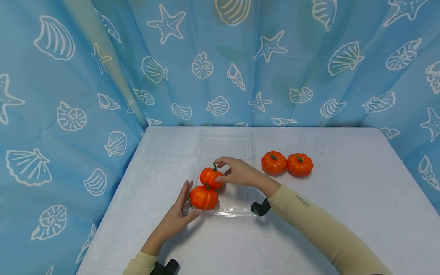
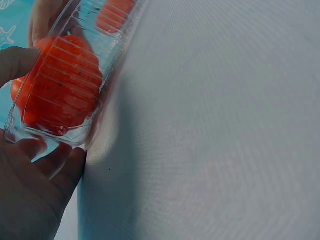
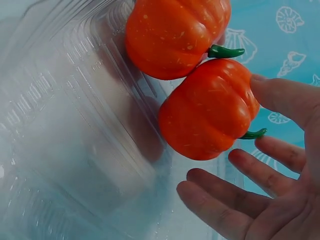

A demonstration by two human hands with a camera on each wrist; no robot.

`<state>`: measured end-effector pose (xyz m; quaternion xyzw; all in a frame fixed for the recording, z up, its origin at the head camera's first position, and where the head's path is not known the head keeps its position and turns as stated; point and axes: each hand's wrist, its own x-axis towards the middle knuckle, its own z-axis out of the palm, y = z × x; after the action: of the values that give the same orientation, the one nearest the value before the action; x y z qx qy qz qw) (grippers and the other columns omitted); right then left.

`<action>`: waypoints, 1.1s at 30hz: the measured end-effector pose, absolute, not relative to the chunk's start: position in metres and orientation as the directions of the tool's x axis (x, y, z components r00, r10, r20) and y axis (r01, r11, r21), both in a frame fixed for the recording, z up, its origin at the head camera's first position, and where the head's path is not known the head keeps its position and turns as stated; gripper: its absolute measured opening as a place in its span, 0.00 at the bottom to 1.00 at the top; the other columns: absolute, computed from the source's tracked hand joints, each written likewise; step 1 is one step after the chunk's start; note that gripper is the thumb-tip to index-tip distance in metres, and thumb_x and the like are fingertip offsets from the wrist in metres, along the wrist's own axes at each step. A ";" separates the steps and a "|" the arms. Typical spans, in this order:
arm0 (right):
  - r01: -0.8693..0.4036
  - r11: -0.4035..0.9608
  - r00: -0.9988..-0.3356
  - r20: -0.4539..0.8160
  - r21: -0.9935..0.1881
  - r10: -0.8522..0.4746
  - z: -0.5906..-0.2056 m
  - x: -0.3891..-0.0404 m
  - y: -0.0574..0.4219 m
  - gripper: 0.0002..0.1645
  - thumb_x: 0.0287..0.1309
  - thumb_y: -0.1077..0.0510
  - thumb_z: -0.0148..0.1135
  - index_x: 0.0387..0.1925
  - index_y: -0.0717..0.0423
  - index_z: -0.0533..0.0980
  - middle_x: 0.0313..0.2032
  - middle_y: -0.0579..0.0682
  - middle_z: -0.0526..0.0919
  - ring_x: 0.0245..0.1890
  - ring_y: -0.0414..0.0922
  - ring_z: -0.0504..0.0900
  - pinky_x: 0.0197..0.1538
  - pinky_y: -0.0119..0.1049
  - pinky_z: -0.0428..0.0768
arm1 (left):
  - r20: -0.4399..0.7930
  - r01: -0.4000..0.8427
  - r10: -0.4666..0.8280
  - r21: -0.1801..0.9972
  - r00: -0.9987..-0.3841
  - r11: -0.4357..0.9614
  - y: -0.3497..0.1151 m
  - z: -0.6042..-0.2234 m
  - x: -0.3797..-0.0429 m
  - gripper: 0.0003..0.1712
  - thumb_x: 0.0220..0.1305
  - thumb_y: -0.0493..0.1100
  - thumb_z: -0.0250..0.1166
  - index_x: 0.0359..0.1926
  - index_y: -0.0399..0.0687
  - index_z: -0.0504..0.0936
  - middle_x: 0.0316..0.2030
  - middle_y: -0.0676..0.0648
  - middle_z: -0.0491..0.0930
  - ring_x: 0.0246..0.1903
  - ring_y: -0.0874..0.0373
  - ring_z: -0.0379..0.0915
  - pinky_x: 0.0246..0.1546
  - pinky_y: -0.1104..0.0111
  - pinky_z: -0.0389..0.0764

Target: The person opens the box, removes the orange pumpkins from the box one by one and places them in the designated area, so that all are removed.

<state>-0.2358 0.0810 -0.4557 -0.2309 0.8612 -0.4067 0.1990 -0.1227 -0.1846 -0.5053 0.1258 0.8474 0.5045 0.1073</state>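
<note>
While one box point(image 1: 237, 196) holds two pumpkins point(image 1: 204, 198), two others point(image 1: 274, 164) sit — outside.

"What do we see at our left hand point(image 2: 27, 195)?"

"Its fingertips point(image 2: 77, 156) meet the end of a clear plastic container point(image 2: 111, 54), and its thumb point(image 2: 15, 65) lies at the rim."

"And through the ribbed side?"

"We make out an orange pumpkin point(image 2: 65, 85) close to that end, and a second pumpkin point(image 2: 114, 15) farther along, cut off by the view's top edge."

"Behind, we catch part of the right hand point(image 2: 42, 20) and some blue fabric point(image 2: 7, 30) with white prints."

"A white cloth point(image 2: 215, 115) takes up the right side, shadowed near the container."
</note>
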 end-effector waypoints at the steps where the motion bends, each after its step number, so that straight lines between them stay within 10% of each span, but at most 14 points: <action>1: -0.239 0.562 -0.813 -0.153 -0.792 -0.561 -0.456 -0.236 0.080 0.39 0.62 0.45 0.72 0.70 0.52 0.69 0.62 0.55 0.78 0.53 0.51 0.84 0.54 0.43 0.85 | -0.056 0.103 0.321 0.883 -0.945 0.457 -0.185 -0.505 -0.123 0.59 0.66 0.50 0.70 0.83 0.52 0.38 0.80 0.49 0.48 0.78 0.47 0.45 0.74 0.47 0.52; 33: -0.304 0.676 -0.851 -0.128 -0.671 -0.510 -0.447 -0.219 0.089 0.38 0.59 0.47 0.74 0.67 0.51 0.72 0.58 0.50 0.78 0.49 0.46 0.80 0.57 0.42 0.82 | -0.055 0.104 0.318 0.881 -0.946 0.462 -0.184 -0.507 -0.123 0.60 0.65 0.51 0.70 0.83 0.54 0.38 0.80 0.50 0.47 0.78 0.48 0.46 0.74 0.50 0.53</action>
<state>-0.2194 0.0893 -0.4466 -0.2255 0.9024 -0.3332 0.1541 -0.1231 -0.1840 -0.5070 0.1243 0.8483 0.5036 0.1065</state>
